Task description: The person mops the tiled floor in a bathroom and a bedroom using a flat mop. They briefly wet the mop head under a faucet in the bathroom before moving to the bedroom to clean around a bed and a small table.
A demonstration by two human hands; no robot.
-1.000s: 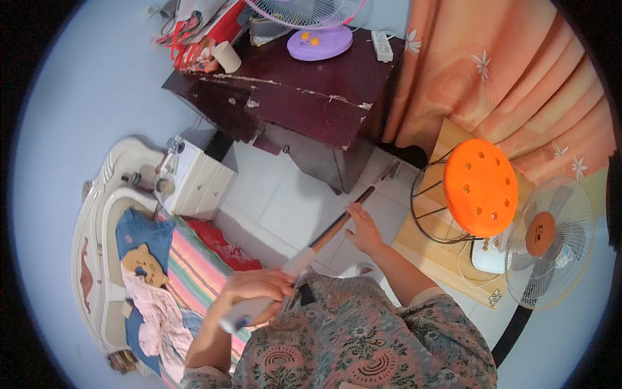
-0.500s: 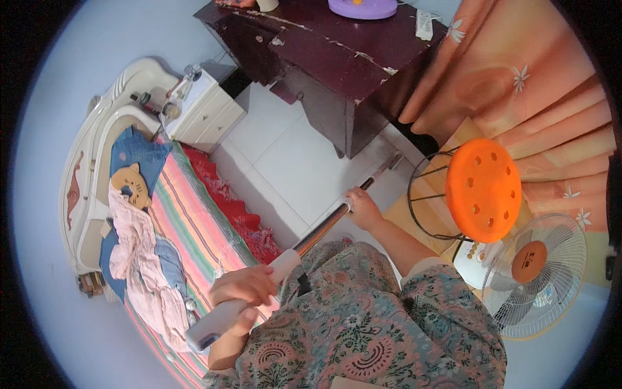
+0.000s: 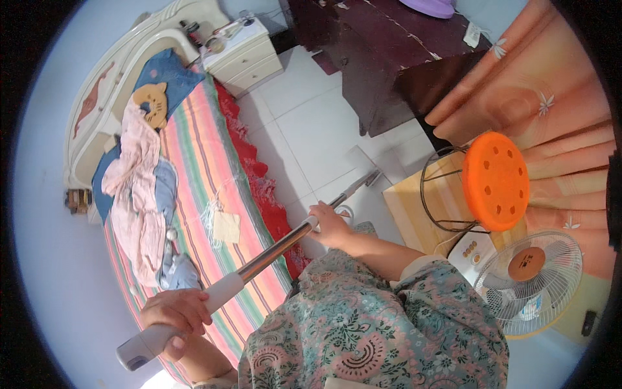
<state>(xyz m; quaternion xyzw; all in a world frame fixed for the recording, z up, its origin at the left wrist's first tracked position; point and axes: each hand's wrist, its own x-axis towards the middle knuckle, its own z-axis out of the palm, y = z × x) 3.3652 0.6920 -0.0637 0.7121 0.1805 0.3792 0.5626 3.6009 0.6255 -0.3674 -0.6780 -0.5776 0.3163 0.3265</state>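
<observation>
A long-handled mop (image 3: 275, 249) slants across the view, with a pale grey grip at its near left end and a shiny metal pole running to the floor. My left hand (image 3: 175, 314) is closed round the thick grip, thumb on its underside. Farther along, my right hand (image 3: 328, 224) wraps the pole near a pale collar. The far end, a flat pale head (image 3: 366, 165), lies on the white tiled floor (image 3: 295, 152) by the dark desk; its details are blurred.
On the left stands a bed (image 3: 197, 175) with a striped cover and rumpled clothes. A white nightstand (image 3: 243, 61) and dark red desk (image 3: 414, 52) are at the back. Right are an orange-topped stool (image 3: 495, 181) on a wooden box (image 3: 414, 194) and a fan (image 3: 528, 285).
Both hands and the mop have shifted left in the view, the grip end also lower. The surroundings have shifted too as my head turned; more of the bed shows. Both hands keep their hold.
</observation>
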